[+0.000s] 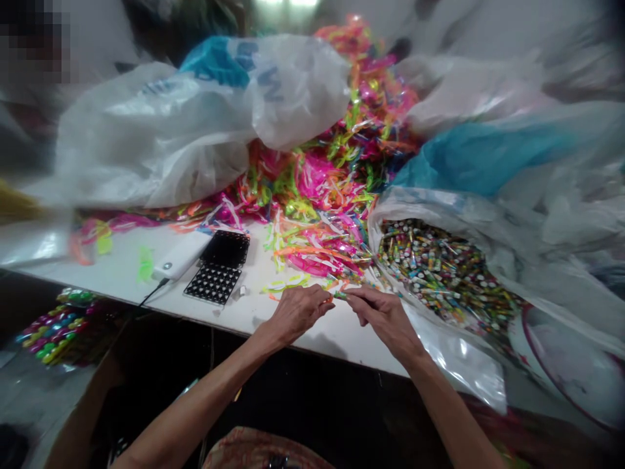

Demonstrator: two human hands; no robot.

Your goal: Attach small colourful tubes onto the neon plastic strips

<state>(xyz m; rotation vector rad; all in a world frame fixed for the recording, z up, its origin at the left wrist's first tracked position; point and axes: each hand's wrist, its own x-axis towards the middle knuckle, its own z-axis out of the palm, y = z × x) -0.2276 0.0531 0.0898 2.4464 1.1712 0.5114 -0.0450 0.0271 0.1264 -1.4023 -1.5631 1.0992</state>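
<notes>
Two bare hands meet over the near edge of a white table [256,260]. The left hand [300,314] has its thumb and finger pinched together on a tiny orange bit [329,298]. The right hand [381,318] pinches one end of a small green piece [340,295], which sits in the gap between the two hands. It is too small to tell if the orange bit and the green piece are joined.

Just past the hands, lots of bright strips [317,241] in pink, orange and yellow-green lie in a messy heap that goes up toward the far side. A big white bag [195,117] is to the far left of the heap. On the right, an open bag [449,200] is full of little colored sticks [434,273]. A bowl [576,365] with a dark red rim is at the near right.

Left of the hands, there is a black tray [212,284] with rows of holes, and its black lid [225,247] is open. A white box [181,256] with a dark cord [154,292] lies just beside it. Low down on the left are shiny colored balls [56,329].
</notes>
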